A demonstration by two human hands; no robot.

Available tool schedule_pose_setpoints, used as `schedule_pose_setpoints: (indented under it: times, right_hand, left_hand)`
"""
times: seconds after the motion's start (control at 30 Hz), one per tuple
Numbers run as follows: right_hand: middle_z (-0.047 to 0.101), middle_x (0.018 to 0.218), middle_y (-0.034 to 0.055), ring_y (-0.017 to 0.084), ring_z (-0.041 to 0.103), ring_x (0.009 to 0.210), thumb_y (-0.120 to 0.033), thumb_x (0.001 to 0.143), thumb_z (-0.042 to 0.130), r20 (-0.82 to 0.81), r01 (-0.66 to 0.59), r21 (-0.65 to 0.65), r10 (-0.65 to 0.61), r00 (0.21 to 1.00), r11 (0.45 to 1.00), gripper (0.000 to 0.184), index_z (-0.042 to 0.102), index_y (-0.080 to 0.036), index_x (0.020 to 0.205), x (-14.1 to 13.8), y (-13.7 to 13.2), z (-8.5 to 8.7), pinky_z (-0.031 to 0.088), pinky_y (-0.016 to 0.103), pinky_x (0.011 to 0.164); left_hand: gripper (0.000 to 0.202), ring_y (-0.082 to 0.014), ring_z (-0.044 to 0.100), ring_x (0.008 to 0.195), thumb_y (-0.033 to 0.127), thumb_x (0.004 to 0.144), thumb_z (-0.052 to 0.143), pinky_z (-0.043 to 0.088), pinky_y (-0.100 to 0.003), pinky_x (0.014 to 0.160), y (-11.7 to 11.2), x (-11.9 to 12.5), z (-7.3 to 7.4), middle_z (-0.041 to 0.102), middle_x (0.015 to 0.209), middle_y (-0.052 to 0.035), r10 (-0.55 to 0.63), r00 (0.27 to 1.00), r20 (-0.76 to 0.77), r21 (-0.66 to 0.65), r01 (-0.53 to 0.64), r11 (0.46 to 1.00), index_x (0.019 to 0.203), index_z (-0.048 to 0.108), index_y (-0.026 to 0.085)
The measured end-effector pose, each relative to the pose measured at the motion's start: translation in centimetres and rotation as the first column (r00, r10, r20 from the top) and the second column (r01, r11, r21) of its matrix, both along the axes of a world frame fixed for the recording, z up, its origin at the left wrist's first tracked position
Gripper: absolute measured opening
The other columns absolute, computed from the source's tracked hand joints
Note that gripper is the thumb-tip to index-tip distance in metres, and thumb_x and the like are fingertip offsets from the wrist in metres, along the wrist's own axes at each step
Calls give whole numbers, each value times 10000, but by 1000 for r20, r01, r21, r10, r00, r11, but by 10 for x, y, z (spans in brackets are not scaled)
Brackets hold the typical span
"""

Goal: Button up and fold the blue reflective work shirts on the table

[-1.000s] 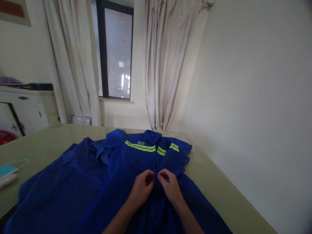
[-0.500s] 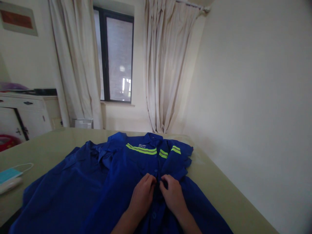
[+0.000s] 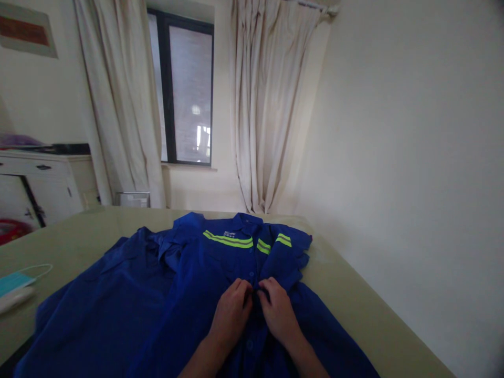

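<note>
A blue work shirt (image 3: 205, 273) with yellow-green reflective stripes across the chest lies front-up on a pale green table (image 3: 354, 310), collar at the far side. My left hand (image 3: 232, 312) and my right hand (image 3: 277, 310) meet at the shirt's button placket, mid-chest. Both have their fingers curled and pinch the two front edges of the cloth together. One button shows just above my fingers and another below my hands. More blue fabric (image 3: 102, 304) spreads out to the left, partly under the shirt.
A light blue face mask (image 3: 16, 281) and a white object (image 3: 13, 299) lie at the table's left edge. A white cabinet (image 3: 39, 184) stands at the left, a curtained window (image 3: 189, 89) behind, and a bare wall close on the right.
My hands have slid a little nearer to me along the placket and closed tighter together. The view has shifted slightly.
</note>
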State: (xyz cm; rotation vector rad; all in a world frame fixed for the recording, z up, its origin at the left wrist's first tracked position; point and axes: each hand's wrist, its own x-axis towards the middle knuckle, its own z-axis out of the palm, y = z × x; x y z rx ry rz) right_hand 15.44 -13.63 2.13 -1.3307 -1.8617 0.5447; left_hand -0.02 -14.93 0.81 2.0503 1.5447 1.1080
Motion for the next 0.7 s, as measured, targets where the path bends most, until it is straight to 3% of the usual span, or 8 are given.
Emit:
schedule_pose_setpoints:
  times: [0.27, 0.47, 0.7]
  right_hand:
    - [742, 961, 76, 262, 677, 967, -298, 829, 579, -246, -8, -111, -19, 969, 994, 246, 765, -205, 962, 5, 13, -8, 512, 374, 910]
    - [749, 1117, 105, 306, 645, 1133, -372, 749, 670, -312, 56, -277, -145, 939, 959, 356, 795, -181, 1023, 11, 17, -13, 461, 422, 1033]
    - [776, 1011, 76, 298, 665, 1060, -427, 810, 595, -349, -46, -254, -47, 936, 966, 352, 813, -201, 968, 10, 11, 0, 469, 406, 985]
  left_hand:
    - [127, -201, 633, 795, 200, 893, 539, 456, -314, 738, 2, -5, 4, 662, 882, -24, -9, 986, 168, -21, 12, 1000, 926, 655, 238]
    - [116, -190, 611, 765, 192, 894, 531, 445, -299, 717, 2, -4, 3, 629, 868, -17, -21, 985, 173, -1, 22, 1000, 883, 637, 238]
    - [130, -181, 620, 773, 165, 889, 527, 454, -299, 728, 4, -2, 3, 614, 893, 2, -39, 990, 137, -44, 45, 998, 901, 630, 244]
